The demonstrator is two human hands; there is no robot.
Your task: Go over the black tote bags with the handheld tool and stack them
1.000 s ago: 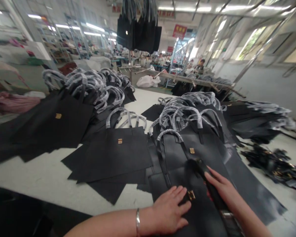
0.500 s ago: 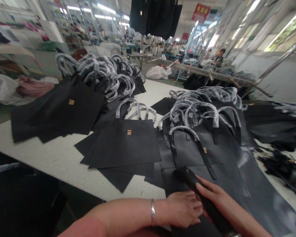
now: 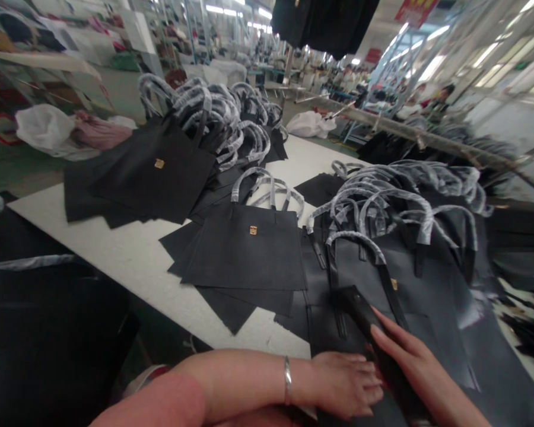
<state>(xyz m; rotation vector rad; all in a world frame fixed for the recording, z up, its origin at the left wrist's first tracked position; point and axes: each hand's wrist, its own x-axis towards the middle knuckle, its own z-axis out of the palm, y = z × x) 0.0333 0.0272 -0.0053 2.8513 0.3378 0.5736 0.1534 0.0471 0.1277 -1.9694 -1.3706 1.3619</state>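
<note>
My right hand is wrapped round a long black handheld tool; its exact kind does not show. The tool's head is over a black bag panel with a small gold clasp and a plastic-wrapped handle. Beside the tool, my left hand lies palm down on black material, fingers stretched to the right, with a silver bangle at the wrist. The tool and the lower frame edge hide part of what lies under both hands.
Several black bag panels with a gold clasp lie stacked mid-table. Another fanned pile with wrapped handles is at the left. Wrapped handles bunch at the right. A pale tabletop runs beneath; a metal rail stands behind.
The view has turned slightly left, so the table things appear shifted right. My left hand's fingers look more stretched out; my right hand keeps hold of the black tool.
</note>
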